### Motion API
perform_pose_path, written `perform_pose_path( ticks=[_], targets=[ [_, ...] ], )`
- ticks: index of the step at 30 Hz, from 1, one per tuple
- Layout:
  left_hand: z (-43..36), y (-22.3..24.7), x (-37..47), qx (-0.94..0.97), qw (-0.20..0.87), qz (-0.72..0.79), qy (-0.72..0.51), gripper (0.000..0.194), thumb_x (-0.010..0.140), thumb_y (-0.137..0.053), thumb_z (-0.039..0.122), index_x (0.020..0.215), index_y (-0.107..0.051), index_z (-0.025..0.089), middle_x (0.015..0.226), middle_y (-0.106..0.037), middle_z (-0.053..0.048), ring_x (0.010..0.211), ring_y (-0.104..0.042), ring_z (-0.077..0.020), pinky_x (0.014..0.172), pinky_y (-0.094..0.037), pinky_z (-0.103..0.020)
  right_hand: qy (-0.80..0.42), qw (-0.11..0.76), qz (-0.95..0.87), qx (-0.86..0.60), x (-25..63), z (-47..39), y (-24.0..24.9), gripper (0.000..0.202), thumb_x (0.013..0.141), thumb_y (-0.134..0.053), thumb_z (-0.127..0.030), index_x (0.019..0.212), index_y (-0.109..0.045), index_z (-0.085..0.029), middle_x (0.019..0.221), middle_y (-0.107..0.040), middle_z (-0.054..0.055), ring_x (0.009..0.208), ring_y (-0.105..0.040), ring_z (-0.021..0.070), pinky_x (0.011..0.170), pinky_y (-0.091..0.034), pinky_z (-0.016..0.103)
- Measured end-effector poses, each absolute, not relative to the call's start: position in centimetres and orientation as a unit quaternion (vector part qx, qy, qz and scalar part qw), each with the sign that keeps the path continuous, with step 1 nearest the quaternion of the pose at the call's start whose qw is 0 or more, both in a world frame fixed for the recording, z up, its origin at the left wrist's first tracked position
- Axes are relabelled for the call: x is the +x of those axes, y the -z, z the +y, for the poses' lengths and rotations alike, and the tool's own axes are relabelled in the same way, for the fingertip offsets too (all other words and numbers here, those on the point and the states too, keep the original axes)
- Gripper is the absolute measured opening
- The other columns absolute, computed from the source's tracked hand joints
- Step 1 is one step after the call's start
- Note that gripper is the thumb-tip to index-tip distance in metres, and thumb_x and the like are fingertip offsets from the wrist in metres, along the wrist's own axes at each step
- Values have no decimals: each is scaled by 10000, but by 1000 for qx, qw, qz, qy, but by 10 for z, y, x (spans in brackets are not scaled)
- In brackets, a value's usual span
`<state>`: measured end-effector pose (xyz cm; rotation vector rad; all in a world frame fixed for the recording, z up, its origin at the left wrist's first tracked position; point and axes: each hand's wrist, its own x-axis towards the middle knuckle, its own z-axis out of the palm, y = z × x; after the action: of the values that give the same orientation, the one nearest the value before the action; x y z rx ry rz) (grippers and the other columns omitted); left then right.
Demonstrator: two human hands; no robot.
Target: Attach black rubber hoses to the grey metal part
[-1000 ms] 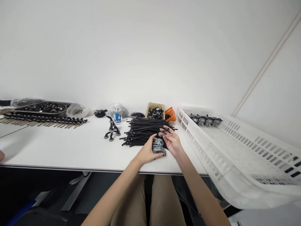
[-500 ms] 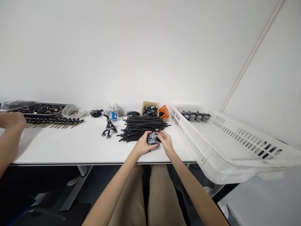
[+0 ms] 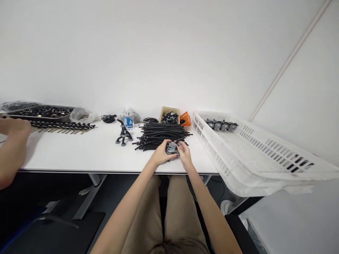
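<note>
My left hand (image 3: 161,153) is wrapped round a grey metal part (image 3: 171,148) above the front of the white table. Against the part's right side, my right hand (image 3: 184,153) pinches a short black hose (image 3: 180,140) that sticks up from it. The fingertips hide where hose and metal meet. Just behind my hands lies a pile of black hoses (image 3: 164,132). A small black stand with grey round feet (image 3: 123,136) is to the left of the pile.
A white crate (image 3: 254,151) on the right holds several metal parts (image 3: 221,125). Behind the hoses are a beige bin (image 3: 162,113), an orange basket (image 3: 187,120) and a bottle (image 3: 128,120). Another person's arm (image 3: 13,151) reaches in at left, near a tray (image 3: 67,114) of black pieces.
The view has tilted down a little, so the table appears higher. My right fingers have closed in nearer the metal part's top right, still at the black hose.
</note>
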<state>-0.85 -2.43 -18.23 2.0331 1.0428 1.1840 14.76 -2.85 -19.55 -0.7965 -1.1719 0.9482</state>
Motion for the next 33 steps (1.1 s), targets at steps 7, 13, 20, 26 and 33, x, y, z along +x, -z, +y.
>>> perform_pose_path(
  ticks=[7,13,20,26,33],
  targets=[
    [-25,183,-9,762,277,387,-440,654,704,-832,386,1238,-501,204,1251,-667,-99,1133,-649,-263,1004,-519,-395,-416,661,-515,-352,143,-32,198,488,727,-755,-602,1039,-691,-232,1137,-759,93,1116,-693,276,1051,-506,428],
    [-24,185,-8,760,283,383,-442,645,712,-824,397,1249,-514,222,1264,-670,-97,1146,-656,-266,1028,-519,-410,-426,657,-515,-348,142,-36,195,519,735,-748,-628,1063,-725,-227,1112,-779,94,1108,-702,297,1033,-523,452],
    [-24,183,-9,763,282,387,-435,646,703,-814,399,1230,-493,208,1239,-670,-102,1127,-661,-267,1015,-523,-402,-429,672,-498,-341,139,-35,193,446,667,-817,-573,905,-637,-242,987,-787,72,1028,-737,273,1001,-546,429],
    [-25,181,-8,764,279,384,-437,613,705,-802,368,1217,-505,205,1264,-659,-113,1173,-634,-278,1068,-488,-440,-428,676,-494,-341,139,-37,191,433,673,-832,-502,964,-649,-239,987,-773,58,1005,-738,248,1000,-543,413],
    [-25,182,-8,766,280,373,-442,597,710,-813,369,1204,-514,219,1323,-648,-112,1211,-629,-280,1087,-490,-438,-423,677,-487,-355,139,-32,193,380,645,-844,-469,897,-711,-217,977,-779,66,988,-714,262,967,-544,414]
  ],
)
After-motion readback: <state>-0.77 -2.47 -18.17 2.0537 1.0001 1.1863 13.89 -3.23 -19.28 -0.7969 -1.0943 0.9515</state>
